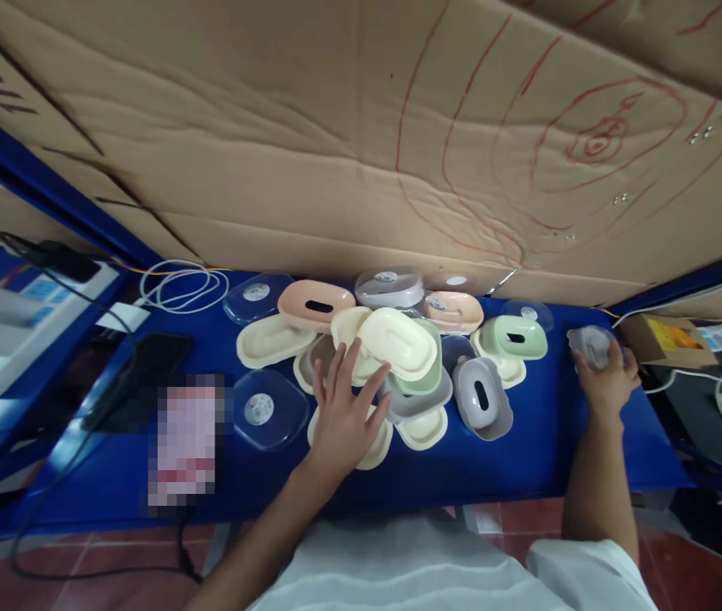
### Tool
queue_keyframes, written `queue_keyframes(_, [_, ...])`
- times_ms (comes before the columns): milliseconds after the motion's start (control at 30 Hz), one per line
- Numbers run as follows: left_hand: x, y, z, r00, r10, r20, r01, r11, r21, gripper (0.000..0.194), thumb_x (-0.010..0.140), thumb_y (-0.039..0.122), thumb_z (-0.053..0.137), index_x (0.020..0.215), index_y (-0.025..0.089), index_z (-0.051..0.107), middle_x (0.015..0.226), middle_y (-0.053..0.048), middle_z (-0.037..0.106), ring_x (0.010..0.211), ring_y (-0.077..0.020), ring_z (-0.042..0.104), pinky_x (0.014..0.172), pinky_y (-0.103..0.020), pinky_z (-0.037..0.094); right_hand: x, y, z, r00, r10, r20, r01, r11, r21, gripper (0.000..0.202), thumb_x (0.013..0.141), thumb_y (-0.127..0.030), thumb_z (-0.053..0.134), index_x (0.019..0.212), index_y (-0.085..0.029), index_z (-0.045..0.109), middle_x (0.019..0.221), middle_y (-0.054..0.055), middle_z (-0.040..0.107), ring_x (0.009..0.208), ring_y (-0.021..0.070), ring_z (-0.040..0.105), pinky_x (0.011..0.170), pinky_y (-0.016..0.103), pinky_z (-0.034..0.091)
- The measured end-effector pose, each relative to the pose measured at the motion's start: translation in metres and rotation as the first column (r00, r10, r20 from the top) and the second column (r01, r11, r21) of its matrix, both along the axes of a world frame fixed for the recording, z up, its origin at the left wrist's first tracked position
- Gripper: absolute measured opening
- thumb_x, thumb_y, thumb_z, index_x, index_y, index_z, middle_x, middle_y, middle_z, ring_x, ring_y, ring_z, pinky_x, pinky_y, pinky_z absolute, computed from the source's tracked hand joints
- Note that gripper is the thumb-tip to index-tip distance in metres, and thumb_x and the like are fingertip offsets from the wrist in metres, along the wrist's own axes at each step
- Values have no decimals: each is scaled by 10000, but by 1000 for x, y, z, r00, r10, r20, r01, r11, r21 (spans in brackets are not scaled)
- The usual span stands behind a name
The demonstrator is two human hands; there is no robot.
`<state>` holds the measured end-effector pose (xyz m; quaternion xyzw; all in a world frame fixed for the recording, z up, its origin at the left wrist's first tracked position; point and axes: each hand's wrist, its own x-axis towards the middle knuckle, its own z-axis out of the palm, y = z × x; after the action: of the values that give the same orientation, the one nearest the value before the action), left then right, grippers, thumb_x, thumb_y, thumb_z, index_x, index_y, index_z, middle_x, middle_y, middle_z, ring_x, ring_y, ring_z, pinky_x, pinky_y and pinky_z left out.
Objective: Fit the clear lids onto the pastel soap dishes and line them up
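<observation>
My left hand [343,424]: fingers spread wide beside cream oblong plastic tray [400,342], contact unclear. Tray lies over pale-green plastic tub [435,365]; long axis left-right, right end angled toward me. Right hand [610,386] grips translucent grey plastic piece [591,344], right end of blue worktop [545,441]; axis unclear.

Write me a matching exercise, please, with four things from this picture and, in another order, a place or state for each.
Things
1. Left hand
2. Cardboard
3. Right hand
4. Cable coil

Places and states
A. Fingers round a translucent piece
B. At the back left of the blue table
C. Fingers spread by cream pieces
D. Marked with red lines

Pairs: 1-C, 2-D, 3-A, 4-B
</observation>
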<state>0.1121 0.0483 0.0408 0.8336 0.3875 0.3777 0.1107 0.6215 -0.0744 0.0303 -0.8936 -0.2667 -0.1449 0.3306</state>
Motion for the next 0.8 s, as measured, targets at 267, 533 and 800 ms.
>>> queue_keyframes(267, [9,-13,26,924,-209,322,277,943,-185,539,968,214,712,1477,283,549,1493,-155,590,1388,-309,605,1117,-481,556,-122,11,6,870,449,204,-467,883,48,876,932,-641,678,1611,-140,446,1633,253,450,1536,427,420,1204,663,375])
queue_keyframes(533, [23,-16,30,628,-211,749,680,617,-396,1103,779,530,919,1631,336,246,1626,-202,474,1432,-391,587,1149,-589,531,-268,34,58,156,965,-211,-940,210,267,779,1028,-767,362,1648,-299,406,1640,148,503,1480,367,536,1146,572,520])
queue_keyframes(800, [13,-18,27,600,-126,790,639,670,-378,966,871,499,842,1578,296,215,1576,-227,515,1417,-349,599,1146,-556,530,-182,87,43,591,807,-13,-801,585,-129,662,1005,-620,607,1578,-301,520,1716,125,395,1626,374,289,1292,679,235])
